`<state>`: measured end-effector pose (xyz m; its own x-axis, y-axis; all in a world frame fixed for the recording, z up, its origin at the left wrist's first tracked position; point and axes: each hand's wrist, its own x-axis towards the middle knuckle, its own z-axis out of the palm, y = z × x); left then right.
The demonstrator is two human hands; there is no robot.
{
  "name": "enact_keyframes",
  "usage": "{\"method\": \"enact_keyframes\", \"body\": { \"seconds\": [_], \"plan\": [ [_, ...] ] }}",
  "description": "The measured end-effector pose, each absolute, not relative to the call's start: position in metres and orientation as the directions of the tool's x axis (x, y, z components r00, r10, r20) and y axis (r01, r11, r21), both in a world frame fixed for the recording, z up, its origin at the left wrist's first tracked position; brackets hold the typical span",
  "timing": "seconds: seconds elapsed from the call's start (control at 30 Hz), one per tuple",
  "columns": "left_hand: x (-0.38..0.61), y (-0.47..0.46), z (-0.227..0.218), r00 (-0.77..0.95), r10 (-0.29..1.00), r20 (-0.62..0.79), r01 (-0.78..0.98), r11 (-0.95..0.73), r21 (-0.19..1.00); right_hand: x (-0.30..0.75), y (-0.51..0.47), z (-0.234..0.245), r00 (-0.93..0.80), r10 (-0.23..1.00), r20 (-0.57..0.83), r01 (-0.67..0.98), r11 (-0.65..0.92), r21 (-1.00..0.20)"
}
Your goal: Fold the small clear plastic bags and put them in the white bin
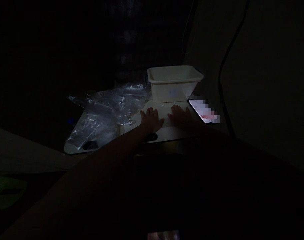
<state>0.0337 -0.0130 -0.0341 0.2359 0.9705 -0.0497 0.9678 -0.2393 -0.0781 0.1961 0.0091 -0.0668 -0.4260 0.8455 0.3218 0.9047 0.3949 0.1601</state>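
Note:
My left hand (151,120) lies on the white tabletop (167,132) with its fingers spread, holding nothing. Beside it, a short gap to the right, my right hand (180,114) rests flat on the same surface, fingers stretched out and dimly lit. Crumpled clear plastic bags (111,105) cover the left part of the table, close to my left hand. Behind both hands stands a white plastic tub (173,91). To the right of my right hand lies a phone (200,109) with a lit screen, partly pixelated.
The room is very dark. A dark cable (223,63) hangs along the wall at the right. Dark oval cutouts (152,137) show near the table's front edge. Something green (6,191) is at the lower left, and a small lit screen (164,235) shows at the bottom edge.

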Motion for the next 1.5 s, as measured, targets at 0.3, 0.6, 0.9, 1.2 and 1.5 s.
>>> {"method": "enact_keyframes", "body": {
  "seconds": [0.3,0.6,0.9,1.2,1.5],
  "plan": [
    [0.033,-0.012,-0.034,0.237,0.970,-0.045,0.968,-0.240,-0.071,0.201,0.012,-0.062,-0.381,0.890,0.249,0.924,0.363,0.116],
    [0.033,-0.013,-0.032,0.237,0.970,-0.061,0.968,-0.241,-0.072,0.202,0.010,-0.062,-0.385,0.888,0.252,0.922,0.363,0.132],
    [0.032,-0.012,-0.036,0.242,0.969,-0.036,0.965,-0.245,-0.091,0.207,0.009,-0.056,-0.456,0.868,0.198,0.886,0.421,0.194],
    [0.033,-0.011,-0.036,0.241,0.970,-0.033,0.965,-0.243,-0.095,0.170,0.017,-0.052,-0.444,0.834,0.328,0.893,0.443,0.082],
    [0.033,-0.011,-0.035,0.243,0.969,-0.032,0.966,-0.245,-0.083,0.179,0.021,-0.067,-0.514,0.809,0.283,0.857,0.493,0.148]
  ]
}}
